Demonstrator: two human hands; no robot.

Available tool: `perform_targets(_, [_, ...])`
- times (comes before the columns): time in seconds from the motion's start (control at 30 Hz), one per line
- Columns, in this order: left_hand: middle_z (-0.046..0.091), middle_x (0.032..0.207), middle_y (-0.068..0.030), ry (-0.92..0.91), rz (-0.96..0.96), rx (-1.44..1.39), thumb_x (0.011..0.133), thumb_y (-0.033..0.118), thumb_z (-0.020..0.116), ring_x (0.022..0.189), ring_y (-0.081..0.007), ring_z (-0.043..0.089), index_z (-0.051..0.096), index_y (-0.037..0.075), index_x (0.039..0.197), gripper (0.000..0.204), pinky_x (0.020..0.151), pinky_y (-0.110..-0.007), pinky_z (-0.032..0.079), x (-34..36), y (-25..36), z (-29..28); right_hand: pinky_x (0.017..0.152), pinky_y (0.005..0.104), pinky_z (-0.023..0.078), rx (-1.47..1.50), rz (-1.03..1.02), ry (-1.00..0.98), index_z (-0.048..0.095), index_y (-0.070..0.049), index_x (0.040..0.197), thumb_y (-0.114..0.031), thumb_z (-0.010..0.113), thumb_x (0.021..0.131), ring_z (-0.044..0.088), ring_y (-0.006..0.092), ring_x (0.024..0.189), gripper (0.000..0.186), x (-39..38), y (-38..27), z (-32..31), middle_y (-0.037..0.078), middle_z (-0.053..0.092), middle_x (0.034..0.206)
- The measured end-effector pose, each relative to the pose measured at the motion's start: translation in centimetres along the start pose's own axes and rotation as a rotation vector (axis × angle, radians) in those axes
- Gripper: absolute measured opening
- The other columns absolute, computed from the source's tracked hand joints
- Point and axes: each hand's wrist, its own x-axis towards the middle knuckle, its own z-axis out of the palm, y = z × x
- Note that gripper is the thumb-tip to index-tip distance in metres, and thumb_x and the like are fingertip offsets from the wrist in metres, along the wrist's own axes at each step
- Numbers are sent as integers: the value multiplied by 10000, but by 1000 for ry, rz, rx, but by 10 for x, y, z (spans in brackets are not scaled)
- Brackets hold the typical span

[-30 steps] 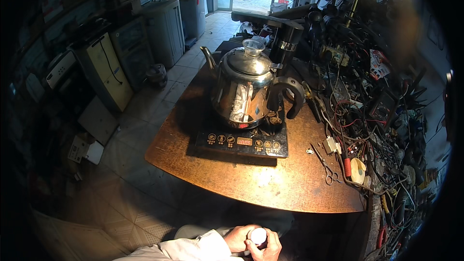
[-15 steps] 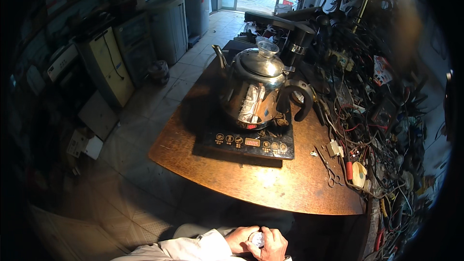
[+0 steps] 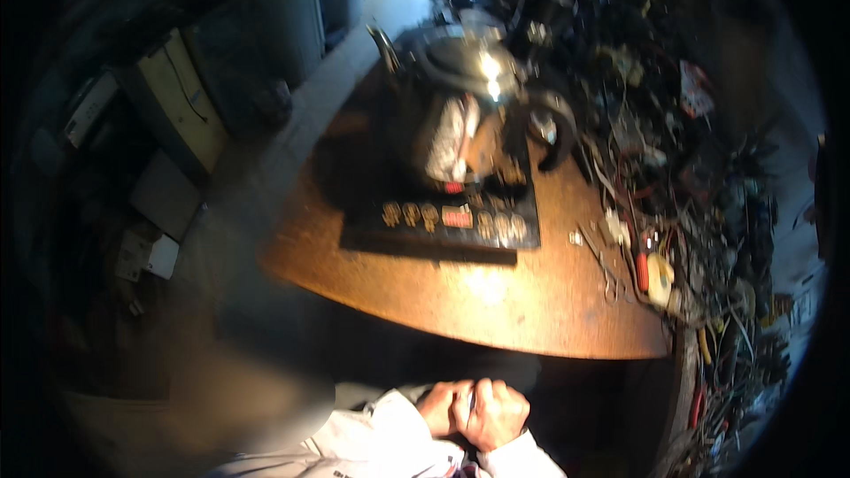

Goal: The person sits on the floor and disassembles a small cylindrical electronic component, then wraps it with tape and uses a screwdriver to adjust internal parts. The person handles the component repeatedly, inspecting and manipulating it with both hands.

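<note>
Left hand (image 3: 440, 407), right hand (image 3: 496, 412) now pressed together below table (image 3: 531, 310) edge; white object hidden; kettle (image 3: 456, 115) untouched, view closer.

A rounded brown wooden surface (image 3: 531, 296) carries a flat black induction cooker with a row of round buttons (image 3: 443, 221), and on it stands a shiny steel kettle with a curved spout and a dark handle (image 3: 460, 115). To the right, a tangle of dark wires, small tools and loose parts (image 3: 699, 212) spreads along the surface's edge, with a red-handled tool (image 3: 642, 270) and a pale round piece (image 3: 660, 276) just beside each other. On the pale floor (image 3: 266, 168) to the left stand a cream-coloured cabinet (image 3: 181, 97) and grey ribbed appliance casings (image 3: 283, 18).
</note>
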Motion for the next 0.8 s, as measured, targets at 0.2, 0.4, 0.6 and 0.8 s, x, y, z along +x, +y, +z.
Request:
perform_targets(0.2, [723,925,-128,48,-105,-101,800,83,895,809,-158,721,650,32,1247,512,694,-328,579,7,31,-11,598,370,536,514,384,21,674,7,1044,-312,724,958,668,239,678,334,-15,6,-2,161,693,844])
perform_targets(0.4, [676,973,-48,-76,-17,-266,722,-38,923,763,-59,642,630,-11,1327,673,648,-217,543,15,60,-23,762,345,588,1841,1021,94,658,22,1167,-475,358,1153,708,196,854,581,-50,21,15,129,739,1002])
perform_targets(0.6, [693,965,-69,-63,98,-81,703,-3,955,744,-73,650,683,3,1286,643,621,-227,534,16,58,-23,818,408,593,2215,1002,37,660,36,1140,-529,279,1146,710,281,872,682,-52,19,26,176,720,981])
perform_targets(0.8, [696,924,-67,-60,147,27,693,12,966,722,-84,645,686,9,1291,661,621,-239,535,18,65,-21,823,388,591,2224,945,0,661,45,1186,-551,283,1145,698,257,877,707,-56,25,30,170,713,972])
